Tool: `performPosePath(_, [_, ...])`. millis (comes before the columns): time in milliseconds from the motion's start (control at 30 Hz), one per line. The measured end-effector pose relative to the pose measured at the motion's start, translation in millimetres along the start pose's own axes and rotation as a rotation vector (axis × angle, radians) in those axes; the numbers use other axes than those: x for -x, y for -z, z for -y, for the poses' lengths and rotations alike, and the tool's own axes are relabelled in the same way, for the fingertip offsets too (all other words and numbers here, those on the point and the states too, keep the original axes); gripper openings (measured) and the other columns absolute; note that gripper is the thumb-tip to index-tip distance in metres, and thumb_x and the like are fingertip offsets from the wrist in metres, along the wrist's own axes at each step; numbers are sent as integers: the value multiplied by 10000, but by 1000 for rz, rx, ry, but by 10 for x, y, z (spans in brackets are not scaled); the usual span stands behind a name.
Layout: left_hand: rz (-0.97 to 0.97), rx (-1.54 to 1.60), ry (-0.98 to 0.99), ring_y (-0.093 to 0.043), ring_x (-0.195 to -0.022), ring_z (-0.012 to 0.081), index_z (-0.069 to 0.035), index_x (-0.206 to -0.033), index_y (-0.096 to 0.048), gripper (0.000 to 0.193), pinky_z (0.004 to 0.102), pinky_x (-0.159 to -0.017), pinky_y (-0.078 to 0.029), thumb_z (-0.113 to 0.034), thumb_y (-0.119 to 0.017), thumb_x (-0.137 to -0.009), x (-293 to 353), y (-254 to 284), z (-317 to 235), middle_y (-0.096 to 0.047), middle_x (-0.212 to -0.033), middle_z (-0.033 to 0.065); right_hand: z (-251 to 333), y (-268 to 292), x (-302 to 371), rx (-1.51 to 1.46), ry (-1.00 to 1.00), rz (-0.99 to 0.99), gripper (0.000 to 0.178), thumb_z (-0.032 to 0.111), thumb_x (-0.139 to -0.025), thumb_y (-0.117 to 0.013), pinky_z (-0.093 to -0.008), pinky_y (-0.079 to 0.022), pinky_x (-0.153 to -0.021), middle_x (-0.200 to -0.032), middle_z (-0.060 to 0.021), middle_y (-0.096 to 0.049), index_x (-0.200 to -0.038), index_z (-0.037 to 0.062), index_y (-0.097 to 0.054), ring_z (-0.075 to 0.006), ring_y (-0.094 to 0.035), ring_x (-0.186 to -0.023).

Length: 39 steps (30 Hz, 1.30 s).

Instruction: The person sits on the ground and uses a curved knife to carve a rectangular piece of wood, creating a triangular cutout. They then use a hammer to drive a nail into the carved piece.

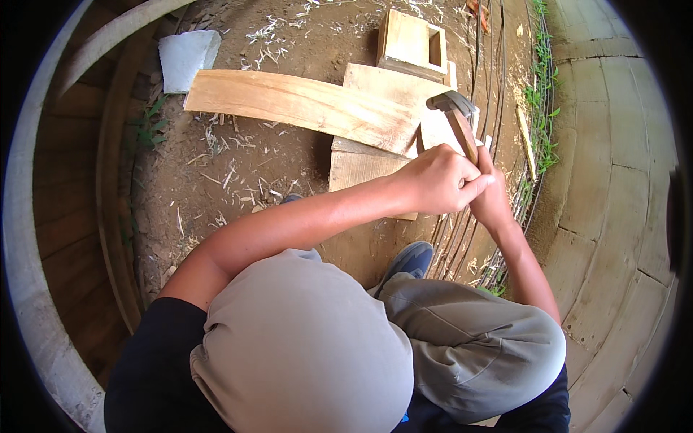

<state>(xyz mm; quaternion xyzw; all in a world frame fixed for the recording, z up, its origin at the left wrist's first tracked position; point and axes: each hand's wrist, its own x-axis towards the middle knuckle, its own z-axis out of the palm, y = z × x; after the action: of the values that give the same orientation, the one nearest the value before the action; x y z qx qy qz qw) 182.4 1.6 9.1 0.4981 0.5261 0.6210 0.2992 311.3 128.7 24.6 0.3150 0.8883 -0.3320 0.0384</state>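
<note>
My right hand [492, 198] is closed round the wooden handle of a hammer [462, 133], whose metal head points up and away from me. Close against it, my left hand [439, 180] makes a fist, its thumb reaching across toward the right hand. A small brownish round spot shows inside that fist, but what it holds cannot be made out. Just beyond the hands, a long wooden plank [289, 101] lies across a stack of flat boards [361, 169]. The plank's right end is beside the left fist.
A small open wooden box [408, 43] stands behind the boards. At the plank's far left end lies a pale grey slab [186, 59]. Wood shavings [267, 36] litter the dirt floor. Thin dark rods [498, 65] run along the right, beside weeds and a plank wall [613, 130].
</note>
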Motion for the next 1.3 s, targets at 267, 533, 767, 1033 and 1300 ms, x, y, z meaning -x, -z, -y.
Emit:
performPosePath(267, [36, -6, 52, -450, -440, 219, 23, -606, -604, 437, 388, -493, -398, -192, -661, -982, -2, 48, -65, -496, -507, 153, -22, -14, 18, -71, -87, 73, 192, 175, -980, -560, -564, -506, -731, -869, -339, -659, -1042, 22, -462, -561, -638, -905])
performPosePath(533, [76, -42, 31, -474, -457, 252, 24, -609, -591, 431, 393, -503, -407, -191, -660, -977, 16, -4, -2, -507, -527, 162, -239, -7, 51, 37, -49, -11, 280, 259, -1049, -556, -614, -447, -714, -840, -373, -630, -1010, 11, -433, -590, -594, -889])
performPosePath(767, [226, -286, -289, -535, -506, 239, -110, -517, -524, 467, 389, -580, -407, -225, -710, -929, 451, -251, 264, -505, -498, 66, -237, 30, 118, 117, -119, 65, 263, 239, -1053, -542, -623, -458, -737, -859, -384, -634, -1047, -11, -460, -587, -600, -914])
performPosePath(1033, [170, -270, -420, -469, -526, 222, -122, -514, -452, 476, 365, -586, -355, -156, -761, -874, 546, -186, 205, -453, -518, 20, -255, -11, 119, 107, -141, 56, 291, 249, -1052, -539, -604, -474, -788, -919, -381, -642, -1082, -31, -464, -579, -596, -950])
performPosePath(1300, [103, -235, -453, -426, -501, 232, -98, -511, -436, 461, 366, -605, -369, -69, -761, -836, 291, -63, 232, -411, -506, 39, -337, 0, 99, 38, -168, 84, 328, 285, -1057, -527, -584, -474, -842, -1003, -380, -647, -1132, -28, -466, -568, -602, -1014])
